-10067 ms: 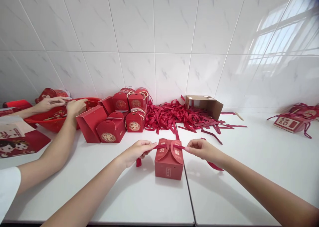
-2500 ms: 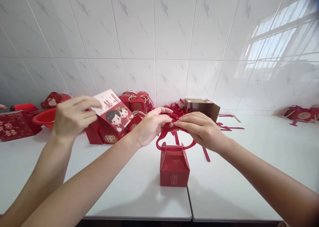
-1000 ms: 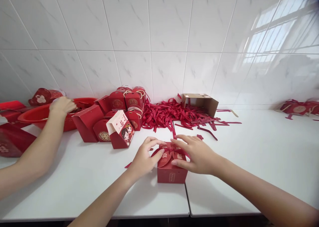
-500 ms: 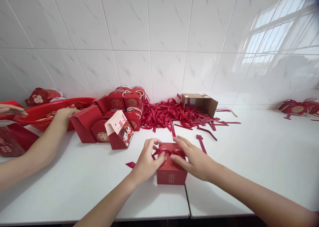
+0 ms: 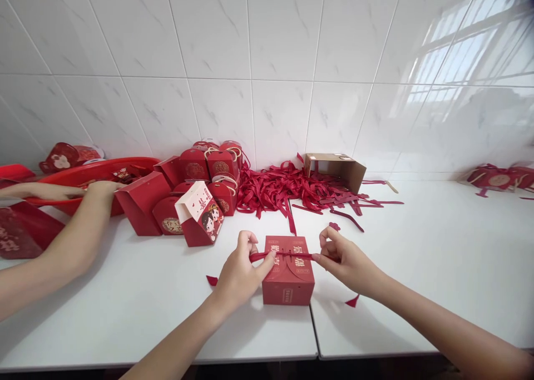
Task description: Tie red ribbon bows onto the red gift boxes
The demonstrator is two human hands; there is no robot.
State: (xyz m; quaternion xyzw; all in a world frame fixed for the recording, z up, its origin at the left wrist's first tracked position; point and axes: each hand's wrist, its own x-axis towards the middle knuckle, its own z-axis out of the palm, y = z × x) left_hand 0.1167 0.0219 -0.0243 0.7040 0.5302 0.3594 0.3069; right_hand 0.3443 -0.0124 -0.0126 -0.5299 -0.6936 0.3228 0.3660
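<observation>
Red ribbon runs taut left to right across the top of the small red box, which sits on the surface between your hands; your left hand pinches one end, your right hand the other

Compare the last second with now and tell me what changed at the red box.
Both hands moved apart: the left hand and right hand left the top of the red box and now pinch the ribbon ends, pulling it taut sideways across the closed flaps. The box stayed at the table seam. The ribbon pile and cardboard box are unchanged.
</observation>
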